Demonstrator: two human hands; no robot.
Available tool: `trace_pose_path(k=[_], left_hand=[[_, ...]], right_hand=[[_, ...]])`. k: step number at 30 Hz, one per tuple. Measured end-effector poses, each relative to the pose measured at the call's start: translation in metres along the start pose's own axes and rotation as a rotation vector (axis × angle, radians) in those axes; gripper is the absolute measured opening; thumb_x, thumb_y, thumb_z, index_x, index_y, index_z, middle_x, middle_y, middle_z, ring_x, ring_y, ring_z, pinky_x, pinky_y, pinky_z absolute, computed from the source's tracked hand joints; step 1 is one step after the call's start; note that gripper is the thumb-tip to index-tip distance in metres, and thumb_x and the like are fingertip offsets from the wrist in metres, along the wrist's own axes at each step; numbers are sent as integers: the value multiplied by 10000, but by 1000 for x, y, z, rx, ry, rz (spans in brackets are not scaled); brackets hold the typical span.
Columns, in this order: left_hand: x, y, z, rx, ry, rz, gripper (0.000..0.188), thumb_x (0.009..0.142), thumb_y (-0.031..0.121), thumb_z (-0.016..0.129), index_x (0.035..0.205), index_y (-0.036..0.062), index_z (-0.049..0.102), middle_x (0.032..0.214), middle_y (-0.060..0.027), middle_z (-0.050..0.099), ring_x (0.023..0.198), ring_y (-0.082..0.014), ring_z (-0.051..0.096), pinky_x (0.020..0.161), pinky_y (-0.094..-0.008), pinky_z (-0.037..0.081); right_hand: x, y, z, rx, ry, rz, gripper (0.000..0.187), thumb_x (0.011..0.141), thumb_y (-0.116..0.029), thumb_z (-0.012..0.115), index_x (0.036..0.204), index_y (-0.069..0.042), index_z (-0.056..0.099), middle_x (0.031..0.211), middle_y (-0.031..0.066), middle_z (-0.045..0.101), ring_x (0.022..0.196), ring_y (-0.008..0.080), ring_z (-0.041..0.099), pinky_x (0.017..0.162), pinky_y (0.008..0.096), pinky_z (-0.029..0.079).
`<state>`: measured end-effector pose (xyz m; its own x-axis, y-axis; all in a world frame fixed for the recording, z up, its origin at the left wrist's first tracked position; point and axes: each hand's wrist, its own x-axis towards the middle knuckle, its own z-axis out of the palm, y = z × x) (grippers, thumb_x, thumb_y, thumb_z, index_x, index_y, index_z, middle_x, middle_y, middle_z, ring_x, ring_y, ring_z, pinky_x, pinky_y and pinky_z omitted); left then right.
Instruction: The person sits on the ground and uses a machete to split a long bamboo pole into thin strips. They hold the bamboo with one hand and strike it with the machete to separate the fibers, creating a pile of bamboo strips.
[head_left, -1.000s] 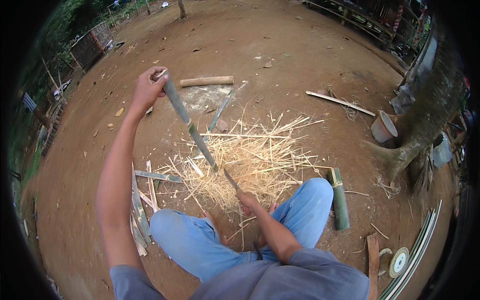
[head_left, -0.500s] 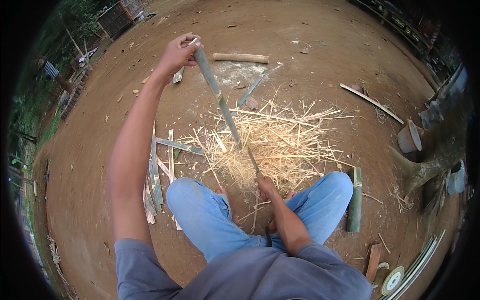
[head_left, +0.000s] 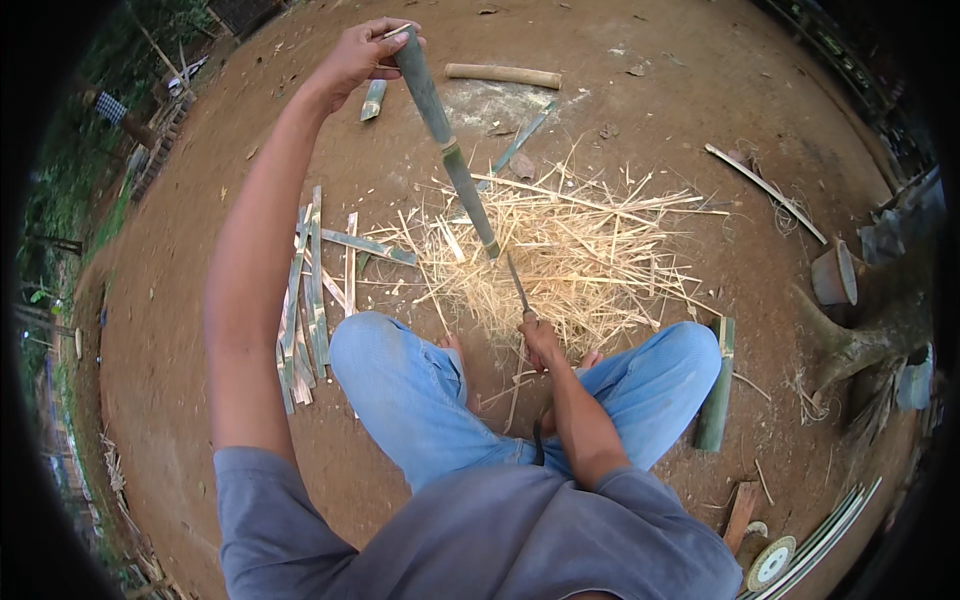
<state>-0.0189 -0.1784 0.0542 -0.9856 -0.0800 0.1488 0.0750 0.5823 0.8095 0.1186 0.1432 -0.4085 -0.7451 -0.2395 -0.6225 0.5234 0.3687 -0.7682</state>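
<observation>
My left hand [head_left: 362, 58] is raised at arm's length, its fingers closed round the upper end of a green bamboo strip [head_left: 468, 192]. The strip slants down to the right, with a node ring partway along it. Low between my knees, my right hand [head_left: 541, 343] grips the handle of a knife [head_left: 518, 282]. The blade points up and away, its tip close to the strip's lower end; whether they touch I cannot tell. Beneath both lies a heap of pale bamboo shavings [head_left: 590, 255].
Split bamboo strips [head_left: 318, 290] lie left of my knee. A bamboo tube [head_left: 715, 390] rests beside my right knee, and a tan bamboo piece [head_left: 503, 76] lies beyond the heap. At right stand a bucket [head_left: 834, 275] and a tree root [head_left: 850, 345]. A round disc [head_left: 771, 564] lies lower right.
My left hand and the bamboo strip sit a little higher in the picture. The strip's lower end has shifted up slightly with the knife still near it. The whole view has tilted slightly.
</observation>
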Motion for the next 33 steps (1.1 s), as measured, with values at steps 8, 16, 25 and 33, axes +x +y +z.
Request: trace_pose_path(k=[8,16,25,33], left_hand=[[-5,1,1,-93,-49,34,391,981,310,549,1295,77,542,1162,-27,659,1060,-142,625,966,-336,494],[-1,-8,9,-190,20,47,307,972,250,575,1231,86,585,1107,-39,663,965,-134,634,840,-334,533],[-4,-7,18,-194,57,65,222,972,213,570,1134,71,622,996,-27,677,891,-133,652,820,-315,538],[-4,-14,10,-204,33,24,332,976,281,566,1219,55,558,1135,-85,642,1023,-171,624,911,-365,508]], right_hand=[[-2,6,-3,-53,6,-39,523,937,-444,518,667,3,518,508,124,510,341,232,483,345,376,359],[-6,-15,-12,72,-63,-3,462,929,-417,553,695,-19,524,527,70,489,326,189,431,351,362,343],[-3,-7,-15,107,-76,108,300,863,-295,639,735,-46,529,561,54,501,403,172,465,394,330,386],[1,3,-10,-5,-64,14,548,953,-463,459,763,35,585,500,100,495,370,221,469,369,382,345]])
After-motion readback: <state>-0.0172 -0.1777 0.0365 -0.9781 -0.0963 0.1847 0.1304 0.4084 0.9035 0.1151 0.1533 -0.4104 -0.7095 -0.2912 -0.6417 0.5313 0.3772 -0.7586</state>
